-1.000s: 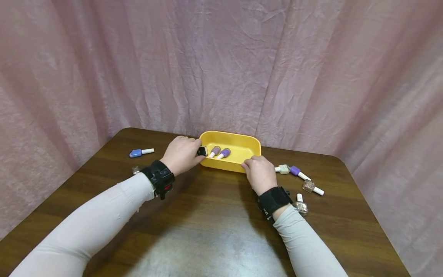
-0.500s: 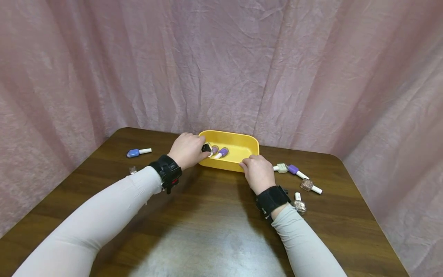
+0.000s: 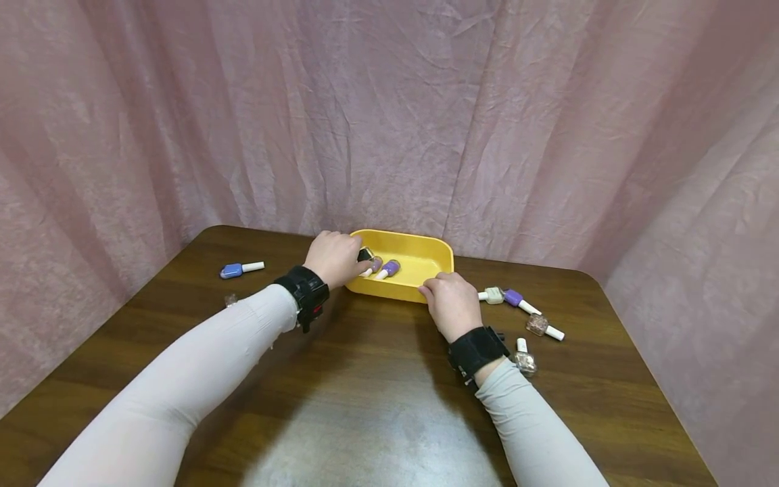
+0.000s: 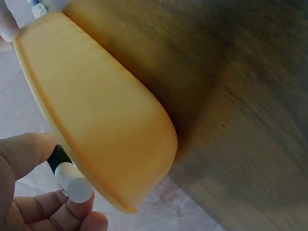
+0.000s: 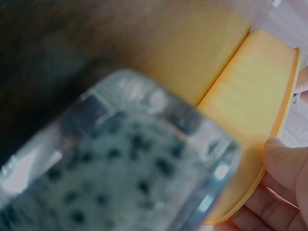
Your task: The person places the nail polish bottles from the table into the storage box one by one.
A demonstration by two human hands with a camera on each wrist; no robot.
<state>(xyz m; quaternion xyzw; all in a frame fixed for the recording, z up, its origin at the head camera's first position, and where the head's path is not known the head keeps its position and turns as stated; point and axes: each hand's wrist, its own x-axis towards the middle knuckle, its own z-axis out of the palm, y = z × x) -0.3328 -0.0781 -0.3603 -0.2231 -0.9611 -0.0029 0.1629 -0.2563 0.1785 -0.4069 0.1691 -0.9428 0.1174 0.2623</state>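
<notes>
A yellow tray (image 3: 426, 260) stands at the back of the brown table. My left hand (image 3: 358, 261) pinches a black nail polish bottle (image 3: 365, 254) with a white cap (image 4: 74, 186) just over the tray's left end. Thumb and fingers of my left hand (image 4: 57, 190) close round it beside the tray's outer wall (image 4: 106, 120). Two bottles lie inside the tray, one mauve (image 3: 373, 266) and one purple (image 3: 389, 268). My right hand (image 3: 433, 287) grips the tray's near right rim (image 5: 269, 144); its fingertips (image 5: 288, 192) curl under the edge.
A blue bottle (image 3: 234, 270) and a small glitter bottle (image 3: 230, 299) lie on the left. Right of the tray lie a pale green bottle (image 3: 493, 295), a purple one (image 3: 516, 299) and two glitter bottles (image 3: 540, 326), one of them (image 5: 130, 163) blurred close under my right wrist.
My left hand has carried the black bottle from the tray's near left corner up and over its left end. My right hand stays on the rim.
</notes>
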